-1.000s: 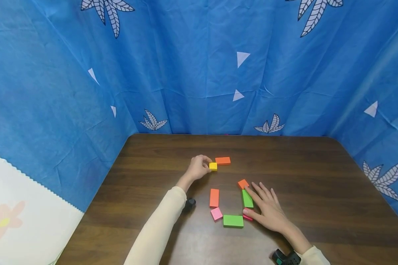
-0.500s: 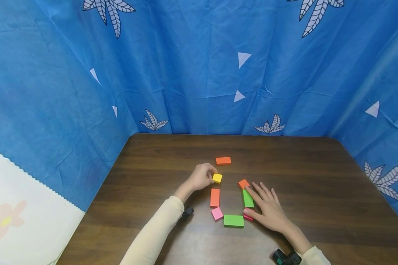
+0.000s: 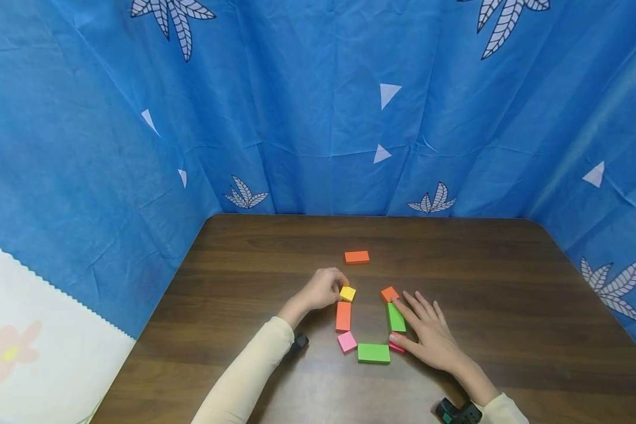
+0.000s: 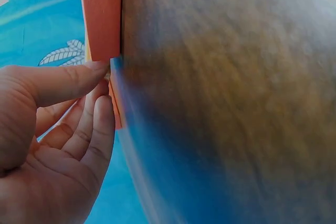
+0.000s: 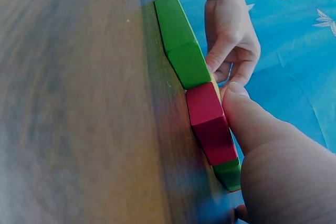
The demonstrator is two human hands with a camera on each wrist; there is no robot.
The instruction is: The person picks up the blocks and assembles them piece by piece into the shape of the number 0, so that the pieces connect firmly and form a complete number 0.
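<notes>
My left hand [image 3: 320, 289] pinches a small yellow block [image 3: 347, 294] between thumb and fingers, at the far end of an upright-lying orange block [image 3: 343, 317]. In the left wrist view that orange block [image 4: 102, 17] stands close to my thumb, and the fingers hide most of the yellow one. My right hand [image 3: 431, 337] lies with fingers spread at the right of the layout. Its index fingertip is at a small orange block [image 3: 389, 294], beside a green block [image 3: 396, 318]. The right thumb touches a red block [image 5: 210, 119], clearest in the right wrist view.
A pink block [image 3: 347, 342] and a wide green block [image 3: 373, 353] form the near side of the U-shaped row. Another orange block [image 3: 357, 257] lies alone farther back on the brown wooden table [image 3: 482, 265]. A blue patterned cloth [image 3: 307, 118] hangs behind.
My left hand has brought the yellow block from beside the far orange block toward me, to the far end of the left orange block. My right hand has stayed put.
</notes>
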